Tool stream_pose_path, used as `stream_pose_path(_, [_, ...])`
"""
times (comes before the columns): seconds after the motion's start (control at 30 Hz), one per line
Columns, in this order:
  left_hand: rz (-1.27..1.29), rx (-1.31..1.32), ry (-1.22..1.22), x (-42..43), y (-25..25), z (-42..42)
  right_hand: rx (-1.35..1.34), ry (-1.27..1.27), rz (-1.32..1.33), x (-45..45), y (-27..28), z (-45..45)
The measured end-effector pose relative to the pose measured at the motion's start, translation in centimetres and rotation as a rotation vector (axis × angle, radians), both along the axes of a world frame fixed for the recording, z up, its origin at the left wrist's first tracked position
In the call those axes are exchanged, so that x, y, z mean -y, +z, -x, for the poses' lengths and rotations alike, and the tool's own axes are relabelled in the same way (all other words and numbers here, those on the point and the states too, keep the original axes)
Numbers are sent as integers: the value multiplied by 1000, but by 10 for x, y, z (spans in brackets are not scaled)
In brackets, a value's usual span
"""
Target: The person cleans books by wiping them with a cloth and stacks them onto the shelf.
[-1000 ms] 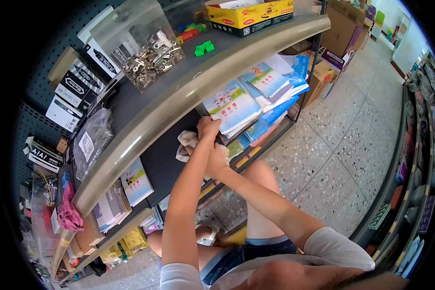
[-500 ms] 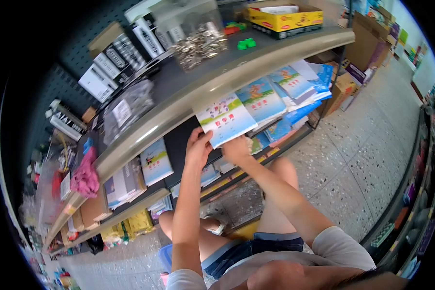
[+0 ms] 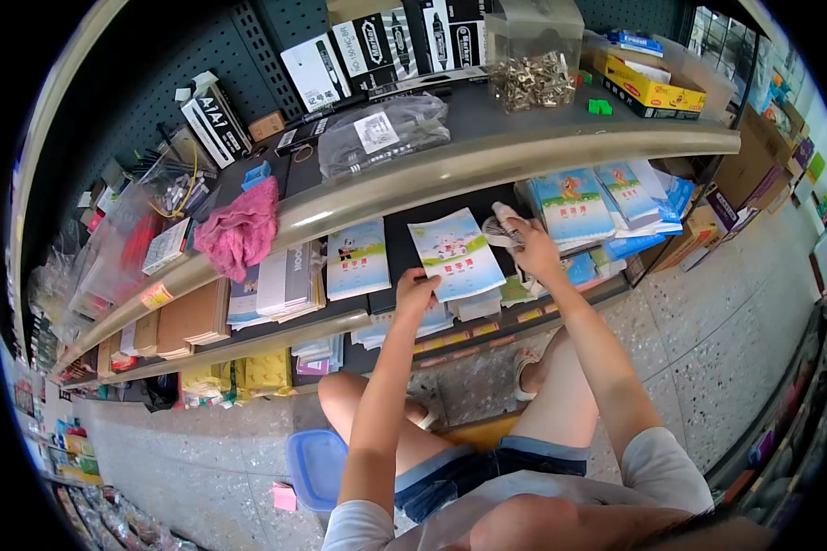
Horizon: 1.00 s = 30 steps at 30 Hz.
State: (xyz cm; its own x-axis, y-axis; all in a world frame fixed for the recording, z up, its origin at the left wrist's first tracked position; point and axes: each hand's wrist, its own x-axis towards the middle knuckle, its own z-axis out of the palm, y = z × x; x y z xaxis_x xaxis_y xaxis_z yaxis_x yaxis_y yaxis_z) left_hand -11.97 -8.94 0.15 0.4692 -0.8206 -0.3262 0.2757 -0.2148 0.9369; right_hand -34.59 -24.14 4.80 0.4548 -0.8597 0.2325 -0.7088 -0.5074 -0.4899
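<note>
My left hand (image 3: 418, 292) grips the lower left corner of a blue-and-white exercise book (image 3: 455, 255) with red characters, thumb on its cover. The book is over the dark lower shelf. To its right, my right hand (image 3: 535, 248) is closed on a crumpled whitish cloth (image 3: 501, 230), beside a stack of similar exercise books (image 3: 574, 213). Another exercise book (image 3: 356, 257) lies on the shelf to the left of my left hand.
The upper shelf's edge (image 3: 505, 161) juts out above my hands. On that shelf are a clear box of metal clips (image 3: 535, 83), a yellow carton (image 3: 657, 87) and a grey plastic bag (image 3: 386, 138). A pink cloth (image 3: 239, 230) hangs over its edge. A blue plastic stool (image 3: 317, 468) stands on the floor.
My view has turned left. The held exercise book has moved left, away from the stack. My right hand has come out from under the book and now shows with the cloth.
</note>
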Motion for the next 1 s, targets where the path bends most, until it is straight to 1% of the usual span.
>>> stream_pose_path(0.07, [-26,170,22,12,-5,3,-21,-115,-6,-13,30,9])
stream_pose_path(0.13, [-74,382,51,14,-1,10,55,-140,97,-25,40,17])
stream_pose_path(0.17, [-72,580,44,16,-17,5,113,-135,149,-31,43,21])
stream_pose_path(0.2, [-73,796,114,11,-7,14,173,-130,201,-36,47,26])
stream_pose_path(0.23, [-71,1014,186,0,18,28,242,-89,148,-45,52,29])
stream_pose_path(0.27, [-68,1233,260,-9,33,40,369,-37,104,-50,45,30])
stream_pose_path(0.3, [-80,1099,146,-14,34,46,497,18,58,-54,33,29])
stream_pose_path(0.33, [-44,763,38,-14,28,56,627,75,11,-63,26,26])
stream_pose_path(0.37, [-13,425,-64,-15,20,72,778,67,-203,-78,17,19])
stream_pose_path(0.4, [18,215,-149,-23,20,92,831,66,-298,-95,15,10])
stream_pose_path(0.43, [51,6,-227,-32,31,113,952,80,-471,-111,18,3])
stream_pose_path(0.47, [-113,99,-207,-43,55,129,1070,95,-648,-124,21,0])
stream_pose_path(0.53, [-84,-28,-239,-54,37,130,1108,33,-757,-139,20,4])
stream_pose_path(0.57, [-77,-27,-266,-60,27,128,1127,-4,-806,-143,18,8])
stream_pose_path(0.63, [-55,-28,-323,-67,8,122,1149,17,-864,-137,5,18])
stream_pose_path(0.67, [8,-53,-307,-71,-1,125,1157,23,-897,-135,-3,25])
stream_pose_path(0.7, [73,-76,-289,-73,-2,129,1263,-11,-1022,-135,7,28])
stream_pose_path(0.73, [140,-97,-272,-74,-4,130,1295,-37,-1089,-127,-1,32])
stream_pose_path(0.77, [109,37,-244,-74,-5,129,1270,-8,-1058,-125,-1,31])
stream_pose_path(0.83, [47,302,-192,-75,14,129,1234,28,-1008,-126,3,23])
stream_pose_path(0.9, [9,422,-80,-77,43,128,1207,43,-961,-128,4,16])
stream_pose_path(0.93, [-10,481,-23,-78,55,128,1208,25,-991,-133,8,13])
stream_pose_path(0.97, [6,509,81,-78,61,129,1244,20,-1005,-139,13,10])
stream_pose_path(1.0, [38,460,115,-76,61,128,1281,15,-1022,-144,17,6])
